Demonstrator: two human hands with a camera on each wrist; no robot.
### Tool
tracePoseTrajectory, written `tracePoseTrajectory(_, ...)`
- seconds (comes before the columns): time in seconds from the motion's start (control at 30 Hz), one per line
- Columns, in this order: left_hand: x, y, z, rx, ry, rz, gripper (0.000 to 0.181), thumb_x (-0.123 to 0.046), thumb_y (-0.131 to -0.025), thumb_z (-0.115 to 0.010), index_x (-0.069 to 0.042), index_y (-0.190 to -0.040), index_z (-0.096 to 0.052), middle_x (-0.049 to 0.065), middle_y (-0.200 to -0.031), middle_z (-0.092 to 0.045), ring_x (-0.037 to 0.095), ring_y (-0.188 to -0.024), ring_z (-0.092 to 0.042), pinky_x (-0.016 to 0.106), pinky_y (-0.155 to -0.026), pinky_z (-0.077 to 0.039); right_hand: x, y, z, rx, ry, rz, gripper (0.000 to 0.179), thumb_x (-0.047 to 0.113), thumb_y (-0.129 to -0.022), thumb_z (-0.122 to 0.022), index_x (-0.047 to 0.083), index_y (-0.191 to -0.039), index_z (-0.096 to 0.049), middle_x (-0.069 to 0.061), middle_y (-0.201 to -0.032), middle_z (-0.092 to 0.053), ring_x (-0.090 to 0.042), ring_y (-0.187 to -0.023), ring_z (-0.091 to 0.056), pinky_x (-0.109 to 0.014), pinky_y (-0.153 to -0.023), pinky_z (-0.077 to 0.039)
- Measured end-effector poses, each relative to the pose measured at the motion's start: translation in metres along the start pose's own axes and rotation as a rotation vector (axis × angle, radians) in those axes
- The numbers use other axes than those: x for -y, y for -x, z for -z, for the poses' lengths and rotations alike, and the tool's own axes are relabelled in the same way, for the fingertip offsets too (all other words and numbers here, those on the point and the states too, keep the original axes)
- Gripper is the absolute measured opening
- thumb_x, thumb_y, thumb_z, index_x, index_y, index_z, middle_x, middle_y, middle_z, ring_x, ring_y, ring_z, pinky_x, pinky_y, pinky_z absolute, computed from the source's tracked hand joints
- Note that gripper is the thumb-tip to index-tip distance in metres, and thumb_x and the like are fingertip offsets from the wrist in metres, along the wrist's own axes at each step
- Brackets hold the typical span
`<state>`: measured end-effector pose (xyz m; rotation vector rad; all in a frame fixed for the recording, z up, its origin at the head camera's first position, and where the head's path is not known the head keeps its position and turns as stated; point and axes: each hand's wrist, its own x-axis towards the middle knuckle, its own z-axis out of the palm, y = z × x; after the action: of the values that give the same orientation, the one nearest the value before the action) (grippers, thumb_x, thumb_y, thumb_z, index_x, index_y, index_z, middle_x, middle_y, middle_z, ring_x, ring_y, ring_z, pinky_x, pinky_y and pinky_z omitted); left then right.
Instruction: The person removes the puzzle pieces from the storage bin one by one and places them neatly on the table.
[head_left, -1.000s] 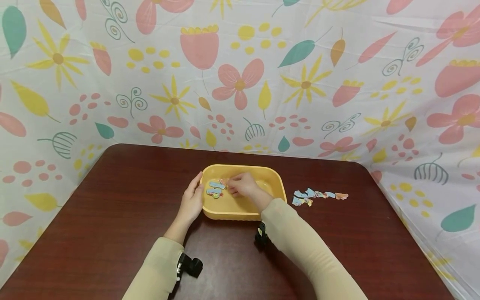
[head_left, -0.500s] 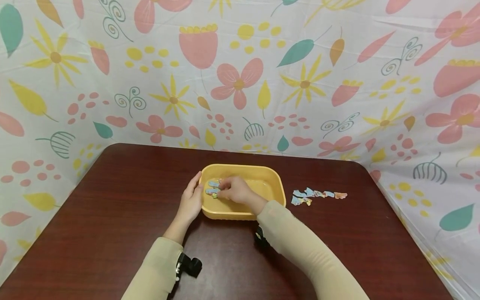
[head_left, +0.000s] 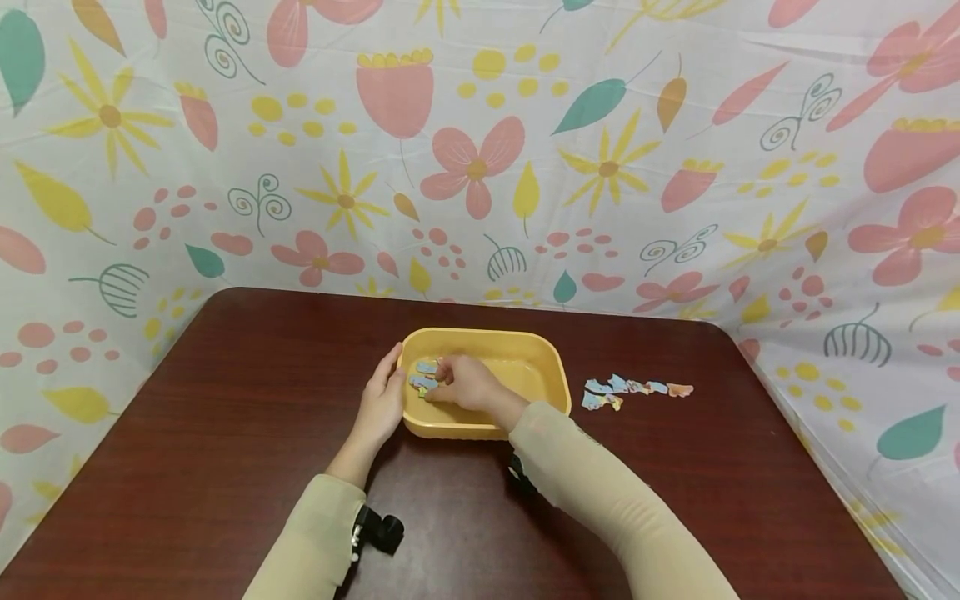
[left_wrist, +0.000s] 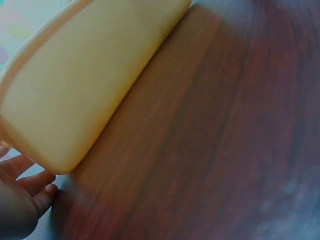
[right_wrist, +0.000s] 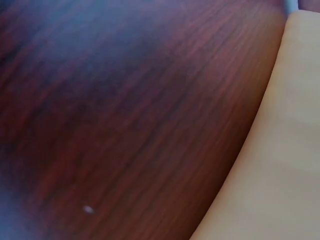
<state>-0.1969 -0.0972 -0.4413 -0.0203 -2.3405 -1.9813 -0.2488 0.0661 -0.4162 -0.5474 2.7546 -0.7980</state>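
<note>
A yellow plastic tray (head_left: pixel 517 339) stands on the dark wooden table. My left hand (head_left: pixel 382 402) rests against the tray's left side, its fingers extended along the outer wall. The left wrist view shows those fingers (left_wrist: pixel 30 182) at a corner of the tray. Inside the tray, my right hand (head_left: pixel 472 385) reaches in among small cut-out puzzle-like pieces (head_left: pixel 424 382), light blue with pink and yellow-green bits. Its thumb and index finger are right at the pieces; I cannot tell whether they pinch one. The other fingers are partly hidden. The right wrist view shows no hand.
Several similar blue, yellow and orange pieces (head_left: pixel 618 385) lie fitted in a rough row on the table (head_left: pixel 720 483), right of the tray. A flower-patterned cloth (head_left: pixel 480 167) hangs behind and beside the table. Black wrist cameras (head_left: pixel 386 533) sit on the sleeves.
My right hand has moved left and slightly down inside the tray, toward the pieces at its left end, covering part of them. My left hand stays at the tray's side.
</note>
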Motion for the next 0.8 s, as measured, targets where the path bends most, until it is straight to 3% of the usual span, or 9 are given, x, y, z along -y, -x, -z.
tracePoseTrajectory(0.27, -0.0014, 0.0020, 0.0005, -0.003, -0.009, 0.015, 0.047, -0.020, -0.103, -0.035, -0.017, -0.149, -0.031, 0.008, -0.152, -0.033, 0.028, -0.134, -0.037, 0.048, -0.107, -0.037, 0.0003, -0.0008, -0.0012, -0.003, 0.045, 0.018, 0.022, 0.027, -0.083, -0.072, 0.009, -0.094, -0.066, -0.003, -0.092, -0.067, -0.015, -0.086, -0.060, -0.028, -0.079, -0.049)
tracePoseTrajectory(0.53, -0.0009, 0.0021, 0.0002, 0.004, -0.019, 0.008, 0.047, -0.020, -0.103, -0.035, -0.018, -0.149, -0.030, 0.008, -0.152, -0.033, 0.027, -0.131, -0.040, 0.048, -0.105, -0.039, 0.0054, 0.0011, -0.0010, -0.011, 0.032, 0.002, 0.029, 0.036, -0.079, -0.076, 0.012, -0.087, -0.063, 0.001, -0.079, -0.060, -0.012, -0.069, -0.051, -0.023, -0.062, -0.042)
tracePoseTrajectory(0.8, -0.0003, 0.0010, -0.0003, -0.003, -0.041, 0.010, 0.047, -0.020, -0.102, -0.035, -0.019, -0.149, -0.031, 0.007, -0.152, -0.033, 0.027, -0.134, -0.037, 0.049, -0.109, -0.034, 0.0082, 0.0009, 0.0002, -0.010, 0.001, -0.004, 0.018, 0.026, -0.082, -0.074, 0.010, -0.084, -0.064, 0.001, -0.080, -0.062, -0.011, -0.068, -0.050, -0.020, -0.061, -0.040)
